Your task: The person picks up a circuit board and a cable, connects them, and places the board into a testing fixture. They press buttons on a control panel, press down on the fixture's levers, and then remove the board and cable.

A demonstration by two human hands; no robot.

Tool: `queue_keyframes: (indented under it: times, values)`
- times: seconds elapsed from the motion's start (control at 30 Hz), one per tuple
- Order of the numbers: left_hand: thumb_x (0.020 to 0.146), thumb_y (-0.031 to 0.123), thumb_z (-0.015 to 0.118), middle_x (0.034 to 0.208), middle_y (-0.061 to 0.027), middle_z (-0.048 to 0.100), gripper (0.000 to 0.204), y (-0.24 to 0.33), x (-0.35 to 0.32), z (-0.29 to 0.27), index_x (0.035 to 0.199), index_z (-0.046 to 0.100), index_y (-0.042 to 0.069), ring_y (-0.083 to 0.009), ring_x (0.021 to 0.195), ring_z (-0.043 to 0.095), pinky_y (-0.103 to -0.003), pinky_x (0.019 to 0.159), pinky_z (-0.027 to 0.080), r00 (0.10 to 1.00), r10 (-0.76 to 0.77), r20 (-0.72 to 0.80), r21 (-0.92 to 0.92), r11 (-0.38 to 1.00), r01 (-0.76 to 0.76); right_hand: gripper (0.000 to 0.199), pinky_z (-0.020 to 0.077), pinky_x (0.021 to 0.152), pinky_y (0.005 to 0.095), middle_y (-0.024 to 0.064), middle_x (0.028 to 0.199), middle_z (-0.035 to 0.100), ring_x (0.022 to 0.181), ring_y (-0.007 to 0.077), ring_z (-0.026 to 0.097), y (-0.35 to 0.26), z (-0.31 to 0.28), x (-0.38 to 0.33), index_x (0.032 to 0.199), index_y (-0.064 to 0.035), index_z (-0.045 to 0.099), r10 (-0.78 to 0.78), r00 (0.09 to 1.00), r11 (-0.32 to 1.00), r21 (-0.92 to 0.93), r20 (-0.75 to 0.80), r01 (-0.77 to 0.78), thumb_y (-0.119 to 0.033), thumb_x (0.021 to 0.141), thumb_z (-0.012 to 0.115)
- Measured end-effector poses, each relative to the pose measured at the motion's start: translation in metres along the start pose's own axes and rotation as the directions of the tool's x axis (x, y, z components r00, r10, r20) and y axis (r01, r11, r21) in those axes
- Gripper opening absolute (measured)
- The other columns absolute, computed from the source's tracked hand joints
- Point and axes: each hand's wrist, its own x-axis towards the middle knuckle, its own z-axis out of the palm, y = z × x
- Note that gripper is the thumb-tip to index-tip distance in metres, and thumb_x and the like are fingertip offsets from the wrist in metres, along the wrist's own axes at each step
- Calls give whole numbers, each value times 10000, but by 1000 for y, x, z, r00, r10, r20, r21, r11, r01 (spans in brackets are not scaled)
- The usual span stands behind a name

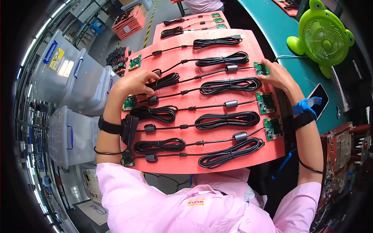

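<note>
A pink foam sheet [229,161] lies before me, carrying several rows of black bundled cables with small green circuit boards at their ends. My left hand [138,83] curls its fingers around the left end of a coiled black cable [167,80]. From that coil a lead runs right, through a ferrite core [232,68], to a green circuit board [262,69]. My right hand [275,74] grips this board by its edges between thumb and fingers. Below it on the right edge sit another circuit board [266,103] and a third board [273,129].
A second pink sheet [190,25] with cables lies beyond. Clear plastic bins [58,73] are stacked at left. On the green bench [279,42] at right stand a green fan [324,39] and a phone-like device [319,99]. Pink stacked sheets [128,25] stand far left.
</note>
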Motion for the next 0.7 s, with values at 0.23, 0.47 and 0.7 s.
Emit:
queue_keyframes:
  times: [0.23, 0.47, 0.7]
  values:
    - [568, 223, 732, 898, -125, 597, 508, 11, -2, 0, 1013, 551, 58, -252, 839, 571, -337, 721, 451, 991, -106, -84, 119, 986, 116, 579, 430, 755, 395, 212, 961, 561, 898, 351, 536, 1, -9, 2, 1109, -52, 480, -48, 998, 998, 34, 50, 46, -388, 670, 653]
    - [614, 213, 717, 883, -131, 570, 506, -24, -36, 4, 1056, 528, 55, -235, 797, 559, -307, 713, 442, 936, -208, -282, -270, 954, 131, 567, 429, 775, 382, 210, 997, 556, 926, 343, 535, 9, 4, -2, 1103, -23, 485, -21, 999, 988, 153, 45, 13, -398, 703, 630]
    - [648, 326, 677, 978, -147, 581, 581, -49, -78, 47, 1124, 454, 77, -315, 959, 526, -377, 774, 427, 900, -333, -282, -87, 943, 321, 569, 428, 784, 379, 221, 977, 563, 921, 344, 542, -4, 2, -1, 1103, 8, 477, -15, 1000, 989, 148, -13, 17, -395, 724, 609]
